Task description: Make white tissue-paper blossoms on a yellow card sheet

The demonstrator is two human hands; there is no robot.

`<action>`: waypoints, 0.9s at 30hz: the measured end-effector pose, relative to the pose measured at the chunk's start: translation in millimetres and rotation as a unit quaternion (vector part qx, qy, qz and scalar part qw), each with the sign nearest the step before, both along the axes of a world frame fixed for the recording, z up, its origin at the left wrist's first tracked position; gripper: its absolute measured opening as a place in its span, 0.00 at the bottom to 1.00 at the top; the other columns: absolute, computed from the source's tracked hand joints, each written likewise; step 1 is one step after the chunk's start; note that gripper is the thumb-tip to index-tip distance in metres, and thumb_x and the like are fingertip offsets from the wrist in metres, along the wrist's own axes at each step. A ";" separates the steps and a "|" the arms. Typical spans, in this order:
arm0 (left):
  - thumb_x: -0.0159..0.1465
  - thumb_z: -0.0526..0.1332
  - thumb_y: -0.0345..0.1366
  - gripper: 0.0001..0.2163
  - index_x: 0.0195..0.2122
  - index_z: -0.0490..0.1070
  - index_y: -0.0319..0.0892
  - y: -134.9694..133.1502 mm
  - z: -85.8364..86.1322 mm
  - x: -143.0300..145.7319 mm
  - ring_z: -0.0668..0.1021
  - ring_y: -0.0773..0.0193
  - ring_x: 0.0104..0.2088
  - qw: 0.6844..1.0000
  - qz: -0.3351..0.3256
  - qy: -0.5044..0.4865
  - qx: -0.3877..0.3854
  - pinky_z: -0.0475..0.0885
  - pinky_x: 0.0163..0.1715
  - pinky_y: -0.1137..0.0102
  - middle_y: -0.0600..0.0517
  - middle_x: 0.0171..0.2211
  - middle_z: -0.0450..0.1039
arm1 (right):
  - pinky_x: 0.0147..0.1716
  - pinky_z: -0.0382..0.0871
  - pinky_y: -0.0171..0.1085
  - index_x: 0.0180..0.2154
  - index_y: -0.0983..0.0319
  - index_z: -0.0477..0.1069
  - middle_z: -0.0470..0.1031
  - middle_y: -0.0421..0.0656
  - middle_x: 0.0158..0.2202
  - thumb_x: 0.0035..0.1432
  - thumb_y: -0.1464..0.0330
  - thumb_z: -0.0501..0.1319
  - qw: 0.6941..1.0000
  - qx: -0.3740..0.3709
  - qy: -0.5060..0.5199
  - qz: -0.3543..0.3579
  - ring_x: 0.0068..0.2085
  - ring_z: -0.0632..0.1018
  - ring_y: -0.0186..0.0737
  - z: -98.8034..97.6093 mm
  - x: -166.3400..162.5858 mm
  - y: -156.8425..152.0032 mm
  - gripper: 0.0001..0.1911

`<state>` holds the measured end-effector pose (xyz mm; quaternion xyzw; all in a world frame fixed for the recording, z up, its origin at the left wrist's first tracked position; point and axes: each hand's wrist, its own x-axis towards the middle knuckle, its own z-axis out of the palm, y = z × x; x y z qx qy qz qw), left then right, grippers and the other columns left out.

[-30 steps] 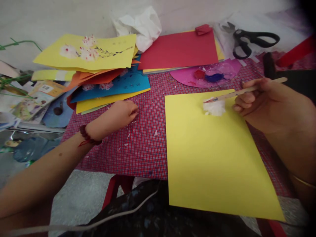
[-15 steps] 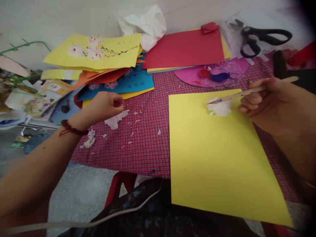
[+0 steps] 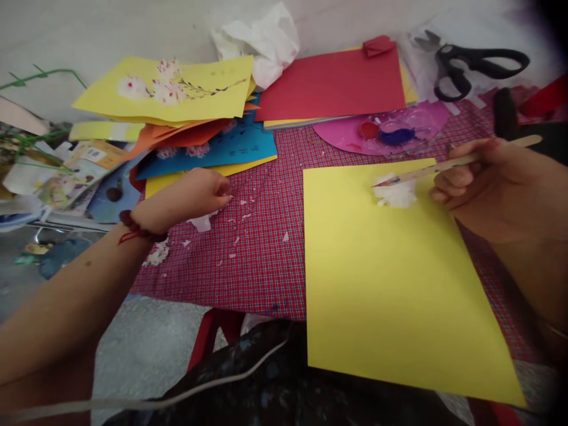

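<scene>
My right hand (image 3: 492, 183) is closed around a paintbrush (image 3: 435, 171) with a wooden handle. The brush slants left, and its reddish tip is over a clump of torn white tissue paper (image 3: 399, 194) near the top of a yellow sheet (image 3: 390, 278); I cannot tell whether it touches. On the left, my left hand (image 3: 195, 194) hovers over or rests at the checked tablecloth, fingers curled and pinched together. Beneath it a torn piece of white tissue (image 3: 203, 223) is partly hidden. Whatever lies between those fingertips, if anything, is too small to make out.
Behind the sheet lies a pink palette (image 3: 341, 133) with red and blue paint. Red paper (image 3: 332, 86) and black-handled scissors (image 3: 474, 64) are farther back. At the back left, a painted yellow card (image 3: 213, 89) tops a stack. White scraps dot the tablecloth (image 3: 261, 272).
My left hand has moved slightly right and turned, covering more of the tissue piece. The right hand and paintbrush have barely shifted; the brush tip stays at the tissue clump.
</scene>
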<state>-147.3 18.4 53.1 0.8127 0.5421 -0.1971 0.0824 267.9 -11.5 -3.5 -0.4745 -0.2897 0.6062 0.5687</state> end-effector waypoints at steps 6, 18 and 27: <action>0.60 0.54 0.35 0.09 0.29 0.72 0.39 1.1 5.9 8.3 0.71 0.63 0.28 0.999 -0.001 0.004 0.041 0.61 0.31 0.68 0.48 0.28 0.73 | 0.23 0.66 0.32 0.26 0.60 0.78 0.62 0.40 0.17 0.70 0.71 0.47 1.000 0.009 -0.013 0.010 0.21 0.66 0.32 2.5 -1.0 -1.1 0.26; 0.62 0.57 0.39 0.10 0.29 0.72 0.40 -9.2 -1.6 16.3 0.71 0.66 0.26 0.998 -0.003 -0.065 -0.005 0.61 0.29 0.71 0.51 0.26 0.73 | 0.23 0.63 0.36 0.27 0.57 0.76 0.59 0.39 0.19 0.60 0.64 0.62 0.996 0.058 -0.061 0.041 0.22 0.64 0.35 -5.1 5.2 -0.1 0.10; 0.60 0.54 0.29 0.07 0.32 0.71 0.39 -15.8 -3.0 37.0 0.71 0.65 0.26 1.000 -0.010 -0.015 0.018 0.60 0.28 0.70 0.50 0.26 0.72 | 0.23 0.64 0.34 0.26 0.59 0.77 0.62 0.39 0.17 0.62 0.68 0.58 0.999 0.020 -0.034 0.019 0.21 0.64 0.32 -0.7 0.1 -0.6 0.13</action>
